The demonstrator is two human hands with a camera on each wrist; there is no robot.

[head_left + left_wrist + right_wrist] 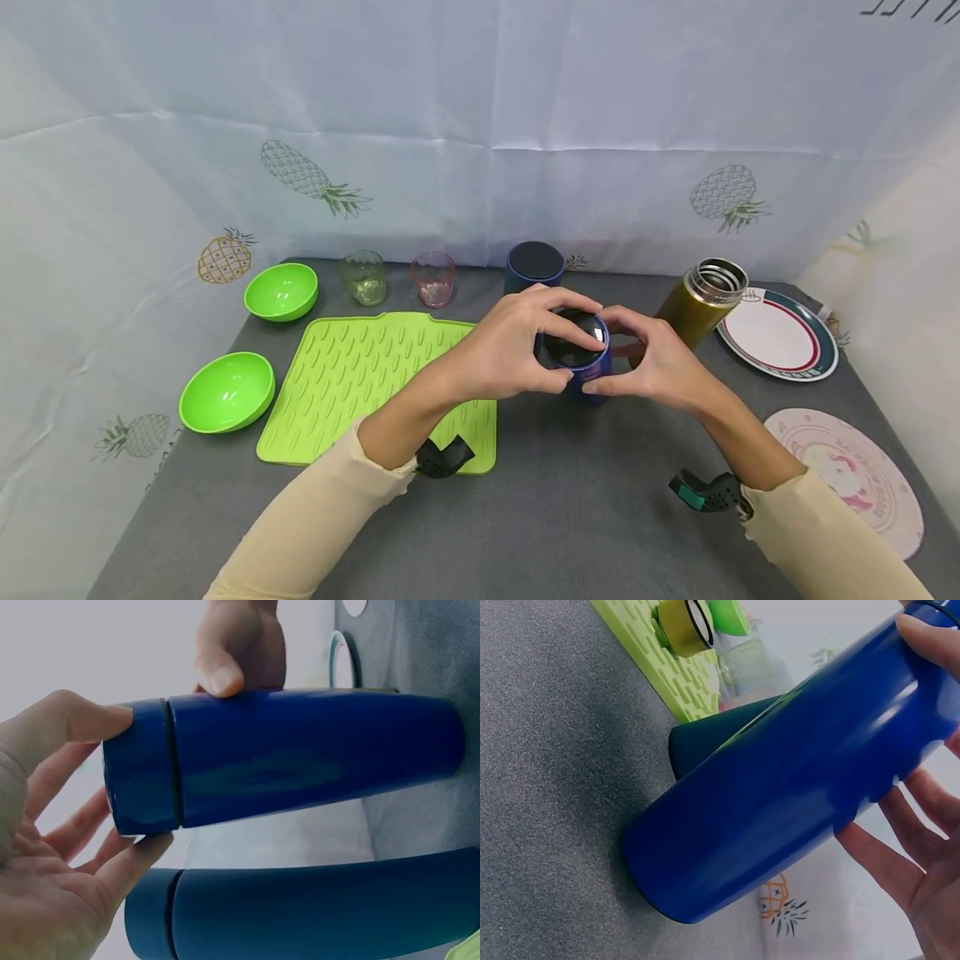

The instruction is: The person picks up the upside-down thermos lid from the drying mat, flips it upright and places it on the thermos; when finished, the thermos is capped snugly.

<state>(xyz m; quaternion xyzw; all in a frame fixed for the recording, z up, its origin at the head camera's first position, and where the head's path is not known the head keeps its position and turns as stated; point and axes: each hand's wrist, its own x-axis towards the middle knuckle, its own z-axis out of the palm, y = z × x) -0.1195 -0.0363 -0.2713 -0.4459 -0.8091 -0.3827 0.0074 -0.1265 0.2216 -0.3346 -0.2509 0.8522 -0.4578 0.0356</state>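
A shiny blue thermos bottle (315,757) stands on the grey table, its lid (142,769) seated with a thin dark seam below it. My left hand (517,342) grips that lid from above, thumb and fingers round its rim. Lower down, my right hand (660,360) holds the bottle's upper body; the right wrist view shows several fingers curled on the blue side (780,780). Just behind is a darker blue bottle (536,260) with a black top. To the right of my right hand, a gold bottle (693,310) has its steel mouth uncovered.
On the left lie a lime drying mat (345,383) and two green bowls (281,292). A gold cap (684,626) sits on the mat. Two small glasses (432,279) stand at the back. A rimmed plate (772,329) and a pink round mat (855,467) are at right.
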